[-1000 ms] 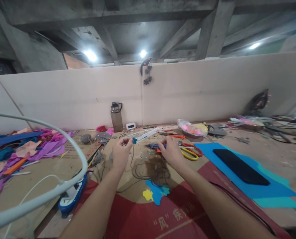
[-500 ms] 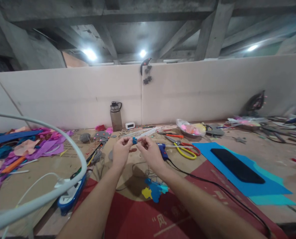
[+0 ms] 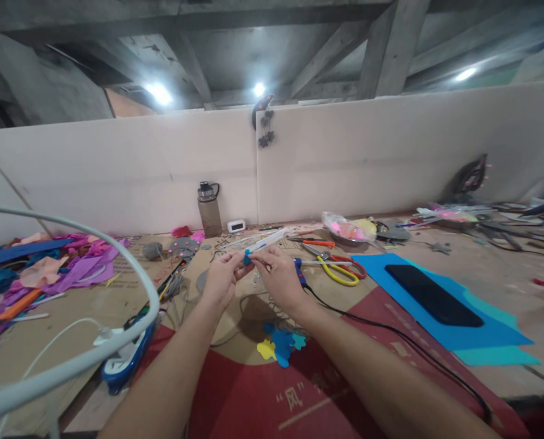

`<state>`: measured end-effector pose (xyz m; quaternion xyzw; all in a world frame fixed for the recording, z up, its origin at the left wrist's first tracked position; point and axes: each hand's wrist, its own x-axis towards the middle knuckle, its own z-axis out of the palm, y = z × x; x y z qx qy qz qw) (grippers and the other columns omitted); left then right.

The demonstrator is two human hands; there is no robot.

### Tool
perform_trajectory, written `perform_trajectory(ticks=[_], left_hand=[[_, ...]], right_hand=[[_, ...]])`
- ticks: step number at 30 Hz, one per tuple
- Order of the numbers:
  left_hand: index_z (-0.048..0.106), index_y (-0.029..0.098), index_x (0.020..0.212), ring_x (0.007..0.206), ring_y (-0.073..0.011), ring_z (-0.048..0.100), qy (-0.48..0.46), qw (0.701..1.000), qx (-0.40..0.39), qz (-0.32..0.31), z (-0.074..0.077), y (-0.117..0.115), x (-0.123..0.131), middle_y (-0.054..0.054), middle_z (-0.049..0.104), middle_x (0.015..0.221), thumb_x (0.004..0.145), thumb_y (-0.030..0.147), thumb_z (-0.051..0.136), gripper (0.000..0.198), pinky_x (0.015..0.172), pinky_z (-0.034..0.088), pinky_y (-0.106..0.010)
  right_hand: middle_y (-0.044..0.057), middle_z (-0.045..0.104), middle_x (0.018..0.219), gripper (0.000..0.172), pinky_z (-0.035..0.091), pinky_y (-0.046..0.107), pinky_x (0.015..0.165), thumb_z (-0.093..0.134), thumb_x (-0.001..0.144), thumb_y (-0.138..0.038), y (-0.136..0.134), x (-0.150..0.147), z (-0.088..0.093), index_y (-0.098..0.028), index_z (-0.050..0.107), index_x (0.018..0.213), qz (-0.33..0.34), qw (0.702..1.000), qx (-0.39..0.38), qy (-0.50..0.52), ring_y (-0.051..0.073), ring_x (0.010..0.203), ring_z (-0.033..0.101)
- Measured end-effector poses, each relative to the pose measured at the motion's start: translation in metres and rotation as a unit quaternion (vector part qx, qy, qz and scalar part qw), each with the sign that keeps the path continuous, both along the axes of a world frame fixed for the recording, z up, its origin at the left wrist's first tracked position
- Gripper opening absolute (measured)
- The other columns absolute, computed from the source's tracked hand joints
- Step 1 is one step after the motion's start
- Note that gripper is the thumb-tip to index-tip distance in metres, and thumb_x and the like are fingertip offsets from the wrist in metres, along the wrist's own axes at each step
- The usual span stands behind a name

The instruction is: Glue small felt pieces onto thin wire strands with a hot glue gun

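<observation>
1. Centrally, a small blue piece (image 3: pixel 247 259) is held up just above the table (image 3: pixel 482 268), between the two hands and in front of the person.
2. The left hand (image 3: pixel 219 280) has thumb and forefinger closed tight on the piece's left side, with the other fingers curled in.
3. The right hand (image 3: pixel 279 277) meets it from the right. Its fingertips are closed on the same piece, so the two hands nearly touch.
4. Just beside the right hand lies a blue glue gun (image 3: pixel 299 272), its black cord (image 3: pixel 391 332) trailing along the right forearm.
5. Below the hands, blue and yellow felt cut-outs (image 3: pixel 279 347) lie on the table.
6. Yellow-handled scissors (image 3: pixel 338 272) lie right of the glue gun, near a blue felt sheet (image 3: pixel 496 332) with a flat black object (image 3: pixel 432 296) on it.
7. Further back, a water bottle (image 3: pixel 208 210) stands against the white partition (image 3: pixel 116 177), and purple scraps (image 3: pixel 80 268) are piled at the far left.
</observation>
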<state>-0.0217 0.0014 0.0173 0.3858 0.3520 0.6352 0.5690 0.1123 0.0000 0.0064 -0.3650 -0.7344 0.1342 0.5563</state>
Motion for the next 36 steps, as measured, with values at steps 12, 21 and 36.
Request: perform_trajectory(ticks=[12, 21, 36], left_hand=[[0.064, 0.010, 0.068, 0.063, -0.0102, 0.059, 0.038, 0.999, 0.005, -0.004, -0.003, 0.003, -0.002, -0.002, 0.062, 0.068, 0.057, 0.025, 0.078, 0.023, 0.071, 0.054, -0.029], [0.066, 0.011, 0.071, 0.067, -0.0130, 0.063, 0.105, 0.994, 0.008, -0.013, -0.006, 0.001, 0.000, -0.004, 0.066, 0.073, 0.057, 0.031, 0.078, 0.027, 0.071, 0.055, -0.030], [0.064, 0.013, 0.070, 0.063, -0.0117, 0.061, 0.222, 0.974, 0.050, -0.012, -0.003, 0.001, -0.002, -0.001, 0.063, 0.066, 0.060, 0.029, 0.072, 0.020, 0.070, 0.054, -0.030]], right_hand=[[0.005, 0.056, 0.080, 0.016, 0.045, 0.029, 0.072, 0.050, 0.085, -0.019, 0.003, 0.002, -0.004, -0.020, 0.066, 0.088, -0.017, 0.998, 0.056, -0.027, 0.016, 0.076, 0.054], [0.004, 0.056, 0.081, 0.011, 0.042, 0.029, 0.072, 0.051, 0.084, -0.018, 0.003, 0.009, 0.009, -0.018, 0.061, 0.080, -0.066, 0.995, 0.038, -0.060, 0.016, 0.078, 0.052], [0.004, 0.060, 0.083, 0.015, 0.038, 0.027, 0.070, 0.051, 0.086, -0.027, 0.003, 0.014, 0.012, -0.021, 0.065, 0.086, -0.099, 0.982, 0.017, -0.157, 0.016, 0.079, 0.055]])
